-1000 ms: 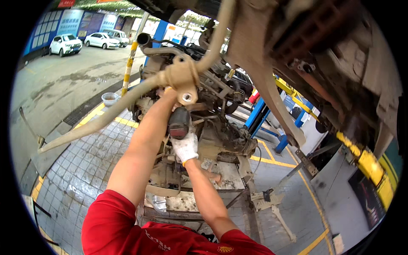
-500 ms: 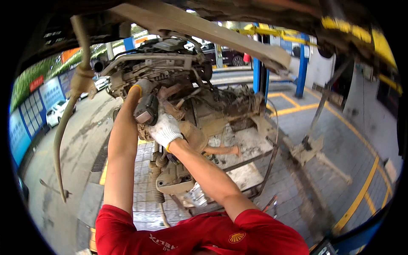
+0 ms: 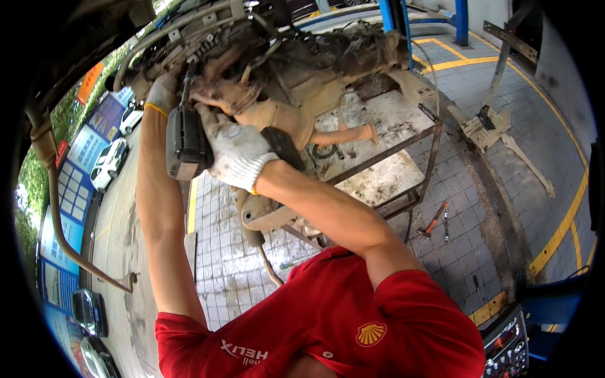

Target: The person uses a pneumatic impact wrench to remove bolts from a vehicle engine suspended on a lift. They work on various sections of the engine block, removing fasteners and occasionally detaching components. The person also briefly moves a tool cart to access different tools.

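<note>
My right hand [image 3: 236, 148], in a white knit glove, is wrapped around a black power wrench [image 3: 188, 142], whose long extension [image 3: 186, 85] reaches up into a dirty engine and subframe assembly [image 3: 340, 57]. To the left of that extension, my left hand [image 3: 162, 93], also gloved, is up against the engine parts; its fingers are hidden. A rusty exhaust pipe [image 3: 343, 135] lies just right of my right hand. The assembly rests on a stained metal cart [image 3: 394, 148].
A curved bar [image 3: 60, 227] hangs at the left under the raised car body [image 3: 82, 31]. Blue lift posts [image 3: 460, 28] stand behind. Loose tools [image 3: 435, 220] and a stand [image 3: 491, 129] are on the tiled floor. An open tool case [image 3: 507, 346] is at lower right; parked cars [image 3: 108, 164] are outside.
The view has turned downward and tilted, showing more cart, floor and shirt. The hanging bar has moved left in view. Both hands remain at the assembly with the wrench, whose extension now shows.
</note>
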A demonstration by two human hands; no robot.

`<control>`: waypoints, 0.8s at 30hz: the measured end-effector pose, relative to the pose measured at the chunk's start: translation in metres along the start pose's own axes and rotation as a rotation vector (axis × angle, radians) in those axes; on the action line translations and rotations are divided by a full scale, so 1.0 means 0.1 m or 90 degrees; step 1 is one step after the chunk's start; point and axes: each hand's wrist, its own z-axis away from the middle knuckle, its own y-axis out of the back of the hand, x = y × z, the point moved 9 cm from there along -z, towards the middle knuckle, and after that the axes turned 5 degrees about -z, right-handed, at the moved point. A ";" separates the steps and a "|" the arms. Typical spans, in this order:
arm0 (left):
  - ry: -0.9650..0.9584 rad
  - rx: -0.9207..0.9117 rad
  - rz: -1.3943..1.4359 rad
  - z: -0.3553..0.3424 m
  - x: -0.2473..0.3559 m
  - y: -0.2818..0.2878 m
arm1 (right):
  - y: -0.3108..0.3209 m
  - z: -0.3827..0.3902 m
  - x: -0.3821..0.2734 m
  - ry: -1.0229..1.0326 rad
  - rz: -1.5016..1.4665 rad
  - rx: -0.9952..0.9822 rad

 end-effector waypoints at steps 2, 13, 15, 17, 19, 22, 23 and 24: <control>0.072 0.021 0.094 0.27 -0.03 -0.13 | 0.04 0.17 -0.01 -0.003 0.009 -0.106; 0.115 -0.472 0.386 0.53 -0.16 -0.18 | 0.12 0.62 -0.13 0.106 -0.066 0.045; 0.004 -0.536 0.446 0.47 -0.05 -0.70 | 0.27 0.57 0.13 0.055 -0.043 0.059; -0.056 -0.233 0.402 0.36 -0.21 -0.17 | 0.27 0.55 -0.05 0.053 -0.050 0.010; -0.090 -0.047 0.392 0.41 -0.33 0.28 | 0.21 0.50 -0.19 0.027 0.007 -0.094; 0.008 -0.154 0.462 0.50 -0.41 -0.17 | 0.25 0.29 -0.10 0.084 -0.024 0.120; 0.022 -0.198 0.481 0.62 -0.42 -0.19 | 0.20 0.23 -0.12 0.045 -0.035 0.074; 0.034 -0.254 0.505 0.75 -0.39 -0.35 | 0.24 0.18 -0.10 0.054 -0.044 0.103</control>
